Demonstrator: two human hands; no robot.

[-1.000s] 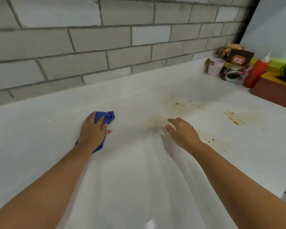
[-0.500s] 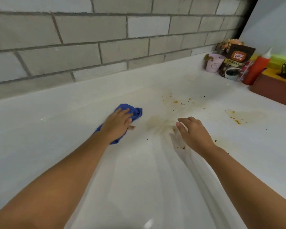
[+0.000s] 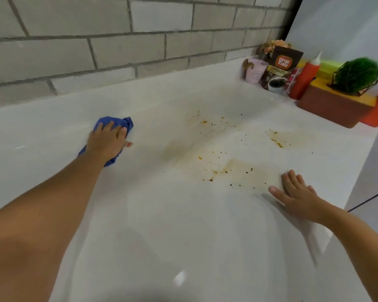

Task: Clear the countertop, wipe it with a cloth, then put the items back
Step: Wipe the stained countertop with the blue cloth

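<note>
A crumpled blue cloth (image 3: 118,124) lies on the white countertop (image 3: 183,225) left of centre. My left hand (image 3: 107,142) presses down on it with fingers spread over the bundle. Brown stains and dark specks (image 3: 225,168) spread over the counter's middle and right. My right hand (image 3: 297,195) rests flat on the counter at the stains' right edge, fingers straight, holding nothing. Grouped in the far right corner are a pink cup (image 3: 256,70), a brown granules pouch (image 3: 279,68) and a red squeeze bottle (image 3: 304,80).
A grey brick wall (image 3: 118,40) runs along the back of the counter. A red and yellow box (image 3: 332,105) with a green plant (image 3: 357,75) stands at the right. The counter's right edge (image 3: 345,205) drops off just beyond my right hand.
My left hand has pushed the cloth left, away from the stains. My right hand has slid to the right, toward the counter's edge, uncovering the stained middle.
</note>
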